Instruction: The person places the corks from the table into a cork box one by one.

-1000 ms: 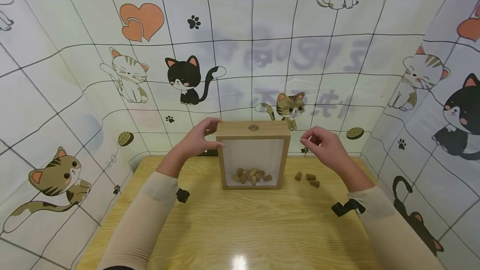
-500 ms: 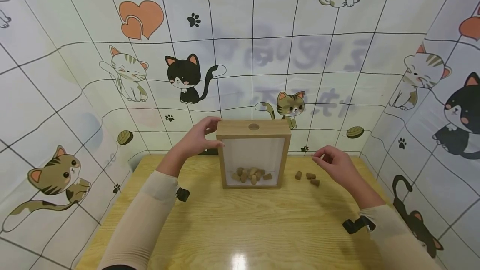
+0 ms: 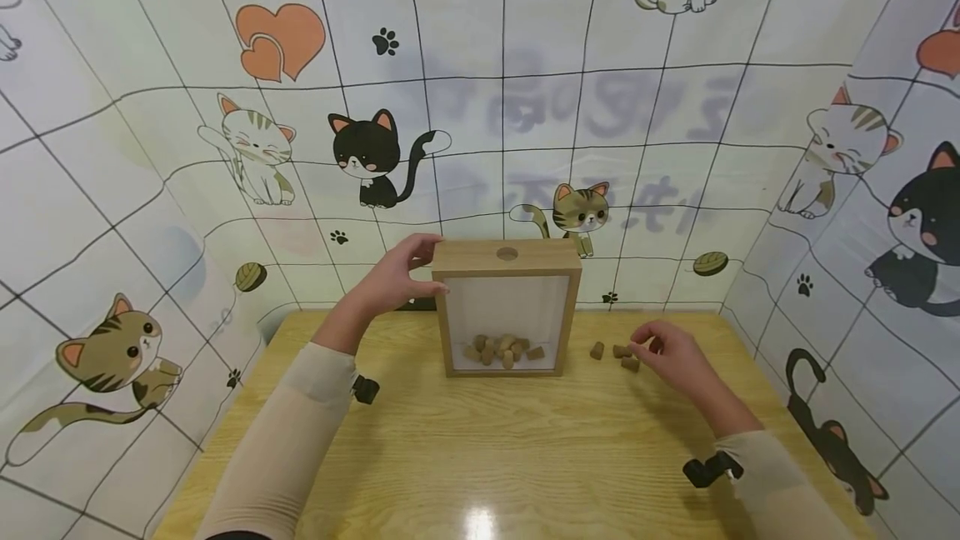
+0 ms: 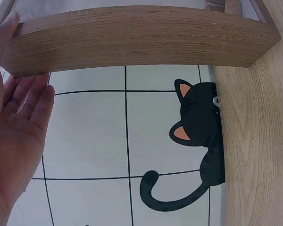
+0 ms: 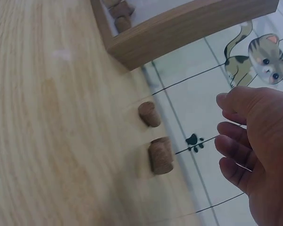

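Observation:
An upright wooden shadow box (image 3: 540, 258) with a clear front and a round hole in its top stands at the back of the table. Several corks (image 3: 507, 358) lie at the bottom inside it. My left hand (image 3: 392, 280) grips the box's upper left corner, thumb at the front and fingers behind, as the left wrist view shows from the side. To the right of the box, a few loose corks (image 3: 597, 351) lie on the table. My right hand (image 3: 675, 359) hovers over them with loosely bent fingers (image 5: 236, 150) and nothing between them; its fingertips overlap the nearest corks in the head view.
The light wooden table (image 3: 465, 440) runs back to a wall sheet (image 3: 465, 48) printed with cats and grid lines. Similar sheets enclose the left and right sides. A black wrist mount (image 3: 712, 469) sits on the right sleeve.
My right hand has moved down and a little to the right, from beside the top of the box to the loose corks. My left hand keeps its grip on the box.

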Demonstrator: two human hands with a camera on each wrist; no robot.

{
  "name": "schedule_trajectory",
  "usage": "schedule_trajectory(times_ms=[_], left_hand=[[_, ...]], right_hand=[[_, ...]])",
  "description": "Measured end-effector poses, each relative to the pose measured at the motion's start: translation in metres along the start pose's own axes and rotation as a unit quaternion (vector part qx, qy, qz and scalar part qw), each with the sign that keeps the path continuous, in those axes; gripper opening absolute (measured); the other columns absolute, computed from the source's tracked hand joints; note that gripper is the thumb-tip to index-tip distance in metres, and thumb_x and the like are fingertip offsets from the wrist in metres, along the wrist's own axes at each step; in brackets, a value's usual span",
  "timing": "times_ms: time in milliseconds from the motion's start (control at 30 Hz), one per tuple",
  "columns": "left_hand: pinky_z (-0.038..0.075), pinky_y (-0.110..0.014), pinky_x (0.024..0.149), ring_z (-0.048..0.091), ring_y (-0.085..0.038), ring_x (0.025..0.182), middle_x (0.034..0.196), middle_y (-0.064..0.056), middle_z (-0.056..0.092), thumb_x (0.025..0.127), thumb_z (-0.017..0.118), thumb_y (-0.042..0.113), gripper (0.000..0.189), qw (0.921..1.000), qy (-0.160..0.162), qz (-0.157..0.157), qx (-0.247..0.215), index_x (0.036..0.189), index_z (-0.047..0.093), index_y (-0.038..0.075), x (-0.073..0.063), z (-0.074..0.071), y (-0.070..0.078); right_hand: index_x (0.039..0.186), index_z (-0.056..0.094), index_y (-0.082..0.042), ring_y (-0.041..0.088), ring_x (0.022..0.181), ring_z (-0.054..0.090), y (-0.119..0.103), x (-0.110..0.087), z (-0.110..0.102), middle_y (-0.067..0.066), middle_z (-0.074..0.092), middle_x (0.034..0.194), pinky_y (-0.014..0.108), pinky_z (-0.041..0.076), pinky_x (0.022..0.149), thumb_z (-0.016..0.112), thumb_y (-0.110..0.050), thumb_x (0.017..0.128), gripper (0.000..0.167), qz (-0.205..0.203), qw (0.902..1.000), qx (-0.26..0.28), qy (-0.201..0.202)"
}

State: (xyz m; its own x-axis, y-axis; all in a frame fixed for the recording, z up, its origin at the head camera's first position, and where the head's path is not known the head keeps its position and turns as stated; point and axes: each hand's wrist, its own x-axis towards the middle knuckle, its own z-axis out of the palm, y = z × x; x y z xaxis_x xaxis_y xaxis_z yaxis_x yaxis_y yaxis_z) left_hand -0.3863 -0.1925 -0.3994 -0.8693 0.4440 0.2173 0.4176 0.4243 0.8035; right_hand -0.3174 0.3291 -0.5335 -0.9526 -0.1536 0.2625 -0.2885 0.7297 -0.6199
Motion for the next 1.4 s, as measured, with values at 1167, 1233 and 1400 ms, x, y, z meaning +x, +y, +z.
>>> schedule_trajectory(times_ms=[1167,1233,1400], left_hand=[[0.042,-0.05,0.127,0.047,-0.034,0.155,0.153,-0.006,0.055,0.092,0.094,0.026,0.089,0.9999,0.006,-0.006,0.012,0.165,0.045,0.02,-0.001,0.0,-0.001],[0.042,-0.05,0.127,0.047,-0.034,0.155,0.153,-0.006,0.054,0.091,0.094,0.026,0.089,0.9999,0.006,-0.006,0.013,0.165,0.045,0.02,-0.001,0.0,-0.001],[0.042,-0.052,0.127,0.047,-0.035,0.155,0.154,-0.006,0.054,0.091,0.095,0.028,0.09,0.9998,0.007,-0.005,0.016,0.165,0.045,0.02,-0.001,0.0,-0.001]], right_hand=[[0.124,0.07,0.003,0.021,0.093,0.059,0.047,-0.016,0.037,0.014,0.067,0.108,0.035,0.052,0.077,0.082,-0.015,0.102,0.031,0.046,0.9976,0.038,-0.035],[0.124,0.07,0.002,0.021,0.094,0.06,0.048,-0.016,0.039,0.013,0.068,0.11,0.036,0.053,0.079,0.081,-0.014,0.102,0.029,0.052,0.9975,0.035,-0.032],[0.123,0.071,0.002,0.023,0.096,0.062,0.051,-0.017,0.042,0.013,0.07,0.11,0.037,0.054,0.08,0.081,-0.009,0.102,0.026,0.06,0.9973,0.037,-0.023]])
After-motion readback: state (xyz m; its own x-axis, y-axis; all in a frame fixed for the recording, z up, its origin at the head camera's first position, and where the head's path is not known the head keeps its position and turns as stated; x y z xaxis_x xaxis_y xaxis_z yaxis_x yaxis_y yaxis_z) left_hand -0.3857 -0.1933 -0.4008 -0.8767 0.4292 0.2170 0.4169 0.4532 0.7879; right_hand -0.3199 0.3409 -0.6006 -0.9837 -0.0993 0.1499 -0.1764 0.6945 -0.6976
